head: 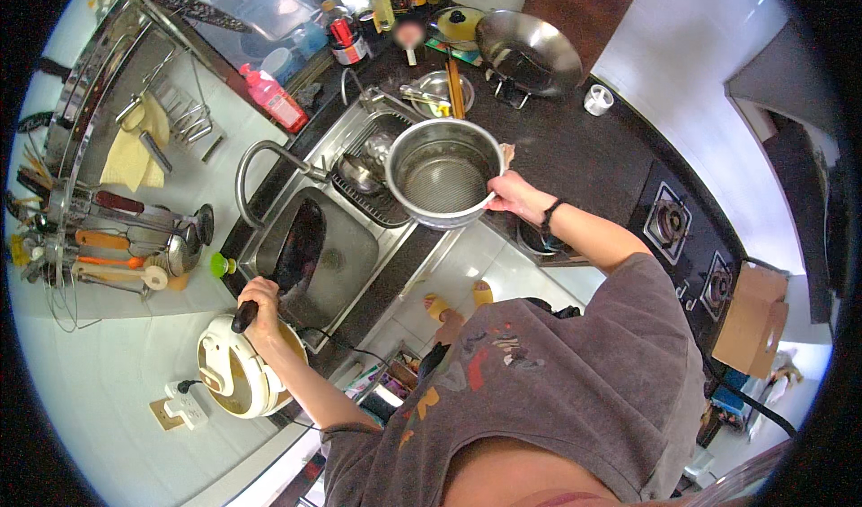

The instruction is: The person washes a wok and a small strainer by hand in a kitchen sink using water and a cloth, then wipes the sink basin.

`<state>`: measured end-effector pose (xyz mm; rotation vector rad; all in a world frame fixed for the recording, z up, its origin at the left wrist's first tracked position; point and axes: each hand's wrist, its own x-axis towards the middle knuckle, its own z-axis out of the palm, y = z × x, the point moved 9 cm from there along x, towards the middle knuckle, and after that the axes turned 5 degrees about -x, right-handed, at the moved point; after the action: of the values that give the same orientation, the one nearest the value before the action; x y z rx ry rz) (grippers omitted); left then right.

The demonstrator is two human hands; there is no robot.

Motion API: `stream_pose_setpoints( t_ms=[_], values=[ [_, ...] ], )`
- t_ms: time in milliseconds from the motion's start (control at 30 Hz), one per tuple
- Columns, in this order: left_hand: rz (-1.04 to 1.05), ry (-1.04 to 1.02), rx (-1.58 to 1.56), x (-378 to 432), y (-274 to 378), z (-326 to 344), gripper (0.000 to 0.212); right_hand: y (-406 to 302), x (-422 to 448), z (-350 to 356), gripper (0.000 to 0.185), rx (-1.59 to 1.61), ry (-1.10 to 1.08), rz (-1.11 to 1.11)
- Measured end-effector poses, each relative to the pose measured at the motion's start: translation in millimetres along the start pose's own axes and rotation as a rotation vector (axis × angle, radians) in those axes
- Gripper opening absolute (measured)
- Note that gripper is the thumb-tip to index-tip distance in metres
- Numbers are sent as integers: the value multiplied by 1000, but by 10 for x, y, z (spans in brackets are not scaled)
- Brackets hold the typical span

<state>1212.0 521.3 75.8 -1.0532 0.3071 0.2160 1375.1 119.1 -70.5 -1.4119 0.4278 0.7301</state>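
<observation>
My right hand grips the rim of a round stainless steel pot on its right side. The pot is tilted toward me above the counter's edge, and its ridged bottom shows no food inside. My left hand is closed around the black handle of a dark frying pan, held on edge over the large sink basin. Beyond the pot, a small metal bowl sits in the draining basket of the smaller basin.
A curved faucet arches over the sink. The rice cooker stands close to my left forearm. Behind the pot are a steel dish with chopsticks and a wok. Gas burners lie to the right; utensils hang at left.
</observation>
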Motion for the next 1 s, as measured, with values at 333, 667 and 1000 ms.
stream_pose_setpoints(
  t_ms=[333, 667, 1000],
  values=[
    [100, 17, -110, 199, 14, -373, 22, 133, -371, -1640, 9, 318, 262, 23],
    [76, -42, 1, 262, -167, -448, 22, 759, 109, -2968, 13, 630, 366, 38],
    [105, -11, -57, 112, -173, -530, 22, 771, 18, -3045, 13, 634, 461, -45]
  ],
)
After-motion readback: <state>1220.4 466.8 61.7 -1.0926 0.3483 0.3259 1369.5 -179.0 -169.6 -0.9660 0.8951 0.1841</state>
